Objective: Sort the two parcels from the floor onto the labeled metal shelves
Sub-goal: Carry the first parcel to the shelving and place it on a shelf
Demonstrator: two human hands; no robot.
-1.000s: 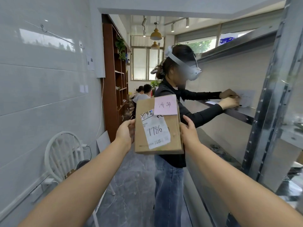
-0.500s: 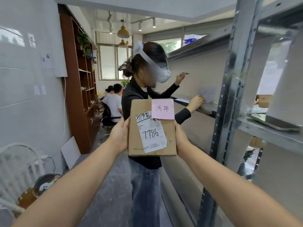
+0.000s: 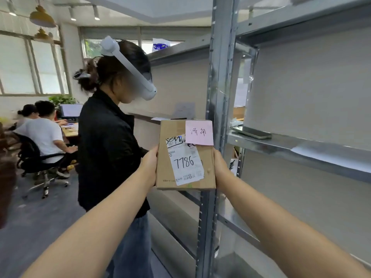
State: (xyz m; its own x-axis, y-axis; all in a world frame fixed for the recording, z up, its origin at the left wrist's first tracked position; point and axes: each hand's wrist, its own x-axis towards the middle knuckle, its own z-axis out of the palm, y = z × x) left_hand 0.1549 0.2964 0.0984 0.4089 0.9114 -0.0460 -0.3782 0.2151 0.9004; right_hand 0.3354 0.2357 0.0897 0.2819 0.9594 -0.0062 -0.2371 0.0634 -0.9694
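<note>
Presently: parcel [image 3: 184, 155] held upright, frame centre.
Your left hand [image 3: 149, 167] and right hand [image 3: 220, 167] grip its sides, fingers hidden behind.

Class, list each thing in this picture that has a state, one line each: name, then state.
parcel: held upright in the air, not yet shelved
left hand: grips parcel's left edge
right hand: grips parcel's right edge
pink note: stuck on parcel's top right corner
white label: stuck on, marked 7786
metal shelf: bears a dark flat device, lying flat
</note>
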